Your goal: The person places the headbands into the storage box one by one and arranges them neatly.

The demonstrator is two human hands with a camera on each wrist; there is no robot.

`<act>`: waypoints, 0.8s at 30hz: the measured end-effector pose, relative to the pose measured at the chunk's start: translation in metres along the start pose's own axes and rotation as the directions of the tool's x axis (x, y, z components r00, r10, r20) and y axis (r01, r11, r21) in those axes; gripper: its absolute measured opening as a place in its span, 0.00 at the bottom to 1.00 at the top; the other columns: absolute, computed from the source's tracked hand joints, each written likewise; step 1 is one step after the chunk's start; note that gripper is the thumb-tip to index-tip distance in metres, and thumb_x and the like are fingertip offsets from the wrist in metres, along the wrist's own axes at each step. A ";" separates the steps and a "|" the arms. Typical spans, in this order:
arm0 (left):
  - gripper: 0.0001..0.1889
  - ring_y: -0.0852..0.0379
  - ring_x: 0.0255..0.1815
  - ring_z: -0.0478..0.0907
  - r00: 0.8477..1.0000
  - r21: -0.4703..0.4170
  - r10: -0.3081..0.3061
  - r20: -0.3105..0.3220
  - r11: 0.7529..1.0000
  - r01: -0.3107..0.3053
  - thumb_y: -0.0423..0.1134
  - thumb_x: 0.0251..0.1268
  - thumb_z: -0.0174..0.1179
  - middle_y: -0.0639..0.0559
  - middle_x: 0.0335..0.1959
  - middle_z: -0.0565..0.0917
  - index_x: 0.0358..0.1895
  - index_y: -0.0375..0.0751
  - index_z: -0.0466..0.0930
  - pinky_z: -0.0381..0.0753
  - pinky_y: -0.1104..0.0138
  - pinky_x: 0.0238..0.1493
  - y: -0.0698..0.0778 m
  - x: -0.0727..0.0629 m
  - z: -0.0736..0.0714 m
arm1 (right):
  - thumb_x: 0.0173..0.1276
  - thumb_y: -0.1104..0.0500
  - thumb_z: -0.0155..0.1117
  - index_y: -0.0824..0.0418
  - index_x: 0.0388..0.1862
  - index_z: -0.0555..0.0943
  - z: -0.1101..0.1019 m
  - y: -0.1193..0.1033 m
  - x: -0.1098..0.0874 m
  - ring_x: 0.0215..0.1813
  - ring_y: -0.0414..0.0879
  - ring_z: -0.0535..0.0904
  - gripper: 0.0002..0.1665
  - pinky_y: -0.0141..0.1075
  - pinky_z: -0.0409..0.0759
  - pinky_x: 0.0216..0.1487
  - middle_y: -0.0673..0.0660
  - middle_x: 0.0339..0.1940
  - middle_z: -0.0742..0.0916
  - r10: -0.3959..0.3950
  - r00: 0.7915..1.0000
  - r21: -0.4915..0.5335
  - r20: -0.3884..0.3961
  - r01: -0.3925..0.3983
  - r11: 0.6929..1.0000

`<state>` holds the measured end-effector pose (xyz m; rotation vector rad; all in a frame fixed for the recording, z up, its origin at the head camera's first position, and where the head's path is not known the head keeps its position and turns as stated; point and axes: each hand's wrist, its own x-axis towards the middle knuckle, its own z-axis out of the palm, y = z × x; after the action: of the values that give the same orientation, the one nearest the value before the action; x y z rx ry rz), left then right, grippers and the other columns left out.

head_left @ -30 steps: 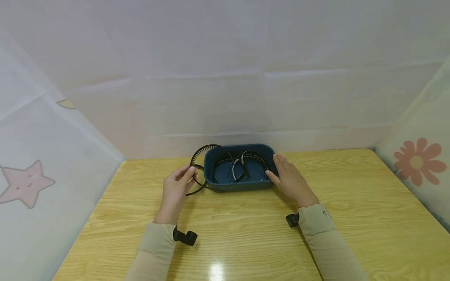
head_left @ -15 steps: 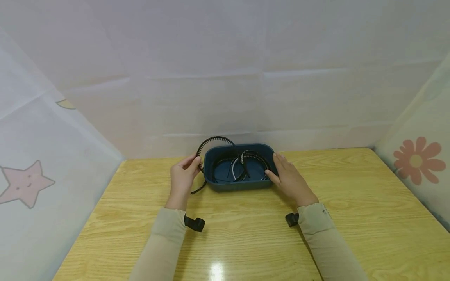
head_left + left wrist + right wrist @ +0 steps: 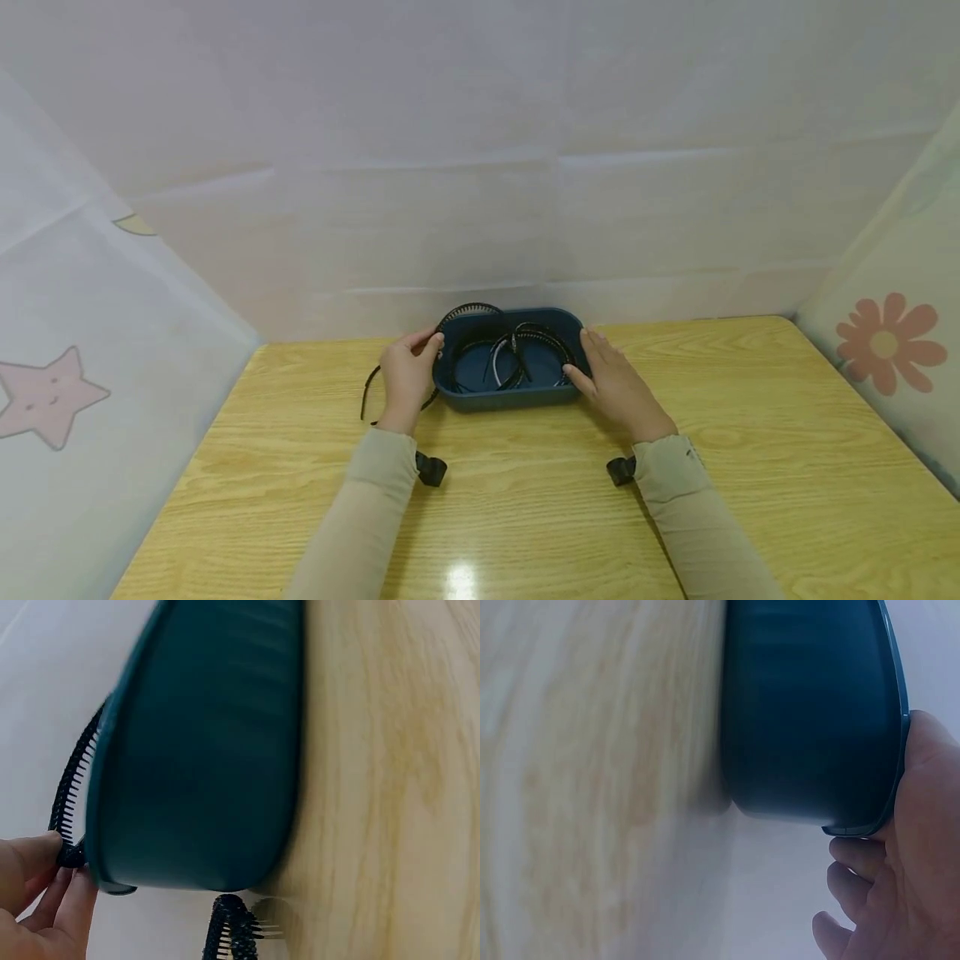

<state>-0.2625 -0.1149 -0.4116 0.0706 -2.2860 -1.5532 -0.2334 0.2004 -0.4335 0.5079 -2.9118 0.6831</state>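
Observation:
My left hand pinches a black toothed headband between thumb and fingers at the left end of a dark blue bin. The headband's arch stands over the bin's back left rim, and its teeth show in the left wrist view. My right hand holds the bin's right end, thumb over the rim and fingers along the outside. Inside the bin lie several dark headbands, one partly silvery. Another black headband rests on the table left of the bin, partly hidden by my left hand.
The bin stands near the back edge of a wood-grain table. A pale sheet hangs close behind it, with patterned sheets on both sides. A black wrist mount sits on my left wrist.
My left hand has moved right to the bin's left rim, carrying the toothed headband from beside the bin to over it. The other headband stays on the table. My right hand has held still.

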 end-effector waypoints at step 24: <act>0.18 0.43 0.45 0.84 0.928 0.408 0.362 0.090 0.836 -0.366 0.35 0.73 0.63 0.37 0.53 0.84 0.62 0.34 0.81 0.86 0.52 0.44 -0.007 -0.019 -0.017 | 0.83 0.40 0.47 0.68 0.83 0.47 0.001 -0.003 -0.003 0.83 0.62 0.46 0.46 0.58 0.46 0.81 0.68 0.83 0.53 0.005 1.000 0.028 0.015 -0.005 1.000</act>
<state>-0.2407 -0.1280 -0.4182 -0.2484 -2.4240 -0.8587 -0.2293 0.1987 -0.4337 0.5113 -2.9219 0.7243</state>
